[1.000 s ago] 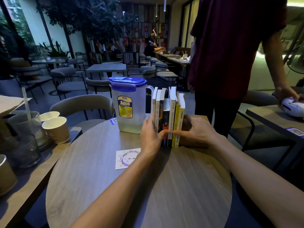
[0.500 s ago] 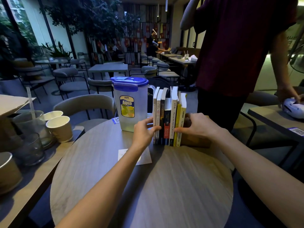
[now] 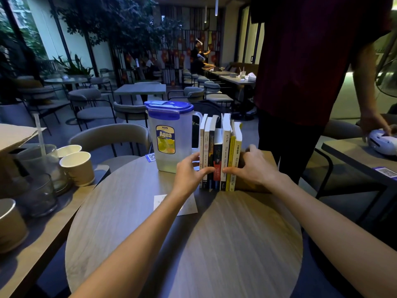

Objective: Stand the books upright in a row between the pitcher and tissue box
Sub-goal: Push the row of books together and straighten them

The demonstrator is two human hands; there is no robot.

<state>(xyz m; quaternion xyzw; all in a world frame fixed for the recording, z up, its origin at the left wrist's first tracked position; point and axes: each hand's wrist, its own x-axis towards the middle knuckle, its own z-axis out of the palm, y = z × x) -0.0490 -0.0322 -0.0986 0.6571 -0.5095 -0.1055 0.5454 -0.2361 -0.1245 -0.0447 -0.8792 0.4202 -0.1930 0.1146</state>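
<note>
Where the round table (image 3: 214,244) holds them, six books (image 3: 219,153) upright in a tight row, pitcher (image 3: 169,138) just left, tissue box (image 3: 257,179) touching right, left hand (image 3: 189,175) fingers spread on near spines, right hand (image 3: 253,166) fingers loosely curled against yellow spines and box, paper cups (image 3: 75,164) far left.

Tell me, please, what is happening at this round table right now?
A person is squaring up a row of books standing upright between a pitcher and a tissue box. The left hand and right hand both press against the spines. Another person stands behind the table.
</note>
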